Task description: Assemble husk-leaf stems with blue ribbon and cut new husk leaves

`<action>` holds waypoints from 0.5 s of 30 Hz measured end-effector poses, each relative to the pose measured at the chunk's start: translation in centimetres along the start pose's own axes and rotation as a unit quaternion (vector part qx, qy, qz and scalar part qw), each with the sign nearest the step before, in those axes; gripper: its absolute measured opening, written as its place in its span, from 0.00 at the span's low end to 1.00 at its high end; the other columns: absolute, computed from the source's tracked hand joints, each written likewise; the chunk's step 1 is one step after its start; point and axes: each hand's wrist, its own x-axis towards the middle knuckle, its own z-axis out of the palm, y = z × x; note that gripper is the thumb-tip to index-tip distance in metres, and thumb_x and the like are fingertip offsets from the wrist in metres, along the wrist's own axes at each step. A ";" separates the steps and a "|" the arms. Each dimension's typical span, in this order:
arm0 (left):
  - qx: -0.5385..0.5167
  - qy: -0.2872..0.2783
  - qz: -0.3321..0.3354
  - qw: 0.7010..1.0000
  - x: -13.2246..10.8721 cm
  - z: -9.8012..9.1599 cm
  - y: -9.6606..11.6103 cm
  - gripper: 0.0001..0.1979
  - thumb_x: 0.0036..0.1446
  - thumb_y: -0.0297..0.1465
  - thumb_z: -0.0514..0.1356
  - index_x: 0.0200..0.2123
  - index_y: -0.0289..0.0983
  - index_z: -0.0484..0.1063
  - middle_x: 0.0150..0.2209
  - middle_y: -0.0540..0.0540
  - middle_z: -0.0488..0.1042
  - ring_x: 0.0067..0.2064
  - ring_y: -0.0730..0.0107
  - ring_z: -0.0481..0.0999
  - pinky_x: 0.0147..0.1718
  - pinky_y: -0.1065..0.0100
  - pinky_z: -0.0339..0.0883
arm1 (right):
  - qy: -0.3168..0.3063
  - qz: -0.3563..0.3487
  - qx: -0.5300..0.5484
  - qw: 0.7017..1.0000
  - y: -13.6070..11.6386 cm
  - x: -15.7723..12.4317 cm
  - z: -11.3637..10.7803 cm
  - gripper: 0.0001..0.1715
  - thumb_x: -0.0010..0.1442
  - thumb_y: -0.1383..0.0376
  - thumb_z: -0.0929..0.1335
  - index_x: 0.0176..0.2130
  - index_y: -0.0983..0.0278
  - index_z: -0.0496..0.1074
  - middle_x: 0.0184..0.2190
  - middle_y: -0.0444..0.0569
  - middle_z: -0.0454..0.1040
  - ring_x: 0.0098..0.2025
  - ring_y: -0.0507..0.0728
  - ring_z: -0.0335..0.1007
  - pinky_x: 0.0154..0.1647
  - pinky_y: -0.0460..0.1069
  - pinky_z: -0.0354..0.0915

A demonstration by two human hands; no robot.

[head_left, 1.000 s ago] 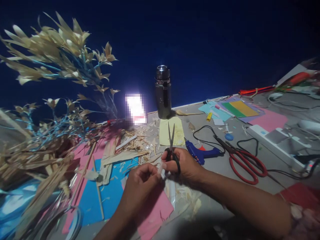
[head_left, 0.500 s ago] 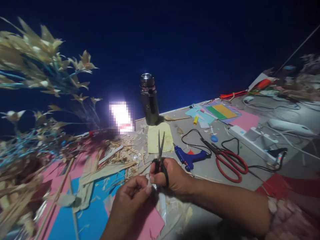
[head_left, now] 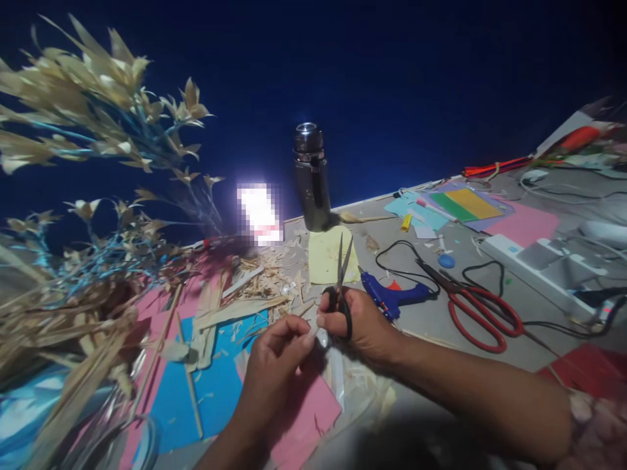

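Note:
My right hand (head_left: 367,323) grips a small pair of scissors (head_left: 343,261) by the black handles, blades pointing up and slightly apart. Close beside it, my left hand (head_left: 281,356) pinches a small pale piece (head_left: 312,331), mostly hidden by the fingertips; it looks like a scrap of dried husk. The fingertips of both hands nearly meet. Beneath them lie a pink sheet (head_left: 308,418) and a clear plastic wrapper. Just beyond the scissors is a yellow sheet (head_left: 321,261). A blue glue gun (head_left: 392,295) lies to the right of my right hand.
Large red-handled scissors (head_left: 477,310) and a white power strip (head_left: 533,274) lie at right, with cables around. A dark flask (head_left: 313,189) stands at the back. Dried husk flowers (head_left: 108,91) on blue stems rise at left, above husk strips and a blue sheet (head_left: 196,398).
The view has turned left and slightly down, so things appear farther right and higher. Both hands stay close together; the scissors remain in my right hand with blades slightly apart.

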 end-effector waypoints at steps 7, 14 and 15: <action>-0.039 -0.019 -0.036 0.998 0.2 -0.2 0.0 0.13 0.49 0.34 0.74 0.27 0.37 0.73 0.18 0.55 0.65 0.21 0.76 0.61 0.24 0.71 0.56 | 0.010 0.028 0.021 0.999 -0.2 0.6 -0.4 0.16 0.46 0.61 0.77 0.33 0.65 0.71 0.20 0.36 0.66 0.19 0.46 0.54 0.20 0.44 0.51; -0.039 -0.029 -0.038 0.998 0.2 -0.3 -0.2 0.12 0.48 0.33 0.74 0.26 0.36 0.75 0.25 0.50 0.72 0.28 0.72 0.68 0.30 0.70 0.61 | -0.076 0.082 0.003 0.994 0.4 0.5 -0.2 0.29 0.37 0.61 0.83 0.36 0.66 0.71 0.25 0.39 0.71 0.24 0.48 0.63 0.25 0.43 0.59; -0.037 -0.026 -0.038 0.998 0.2 -0.3 -0.2 0.12 0.48 0.33 0.74 0.26 0.36 0.75 0.26 0.49 0.72 0.30 0.71 0.69 0.31 0.69 0.62 | -0.074 0.083 -0.004 0.994 0.4 0.4 -0.1 0.28 0.37 0.62 0.83 0.35 0.66 0.71 0.24 0.38 0.70 0.23 0.47 0.62 0.24 0.43 0.58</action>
